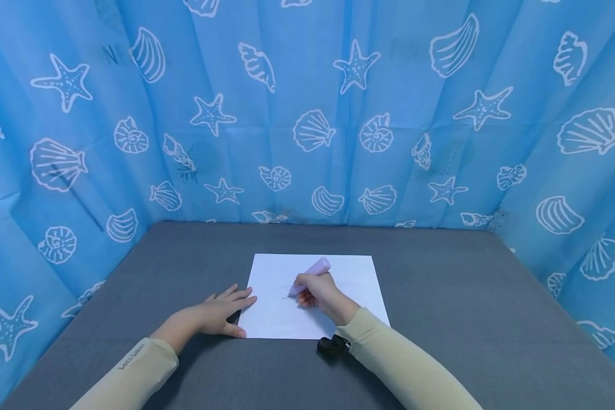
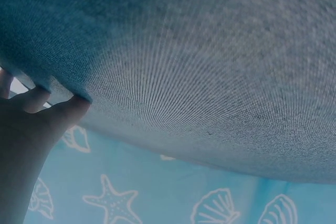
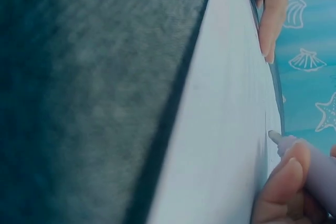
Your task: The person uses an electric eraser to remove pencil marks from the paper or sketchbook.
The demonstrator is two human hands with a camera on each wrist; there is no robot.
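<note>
A white sheet of paper (image 1: 277, 322) lies on the grey cloth surface. My right hand (image 1: 320, 293) pinches a thick lilac marker (image 1: 319, 266) above the middle of the sheet, its butt end tilted up and to the right. The grey tip of the marker (image 3: 274, 136) is at the paper, beside a short faint mark (image 1: 285, 297). At the sheet's left edge, my left hand (image 1: 217, 313) rests with fingers spread, thumb and fingertips on the paper's border. In the left wrist view, the fingers (image 2: 68, 109) are partly cut off by the frame.
Grey cloth (image 1: 441, 285) extends around the sheet. A blue curtain (image 1: 307, 74) with white shells and starfish hangs behind and along both sides. A small black object (image 1: 332, 346) is at the right wrist, near the paper's front edge.
</note>
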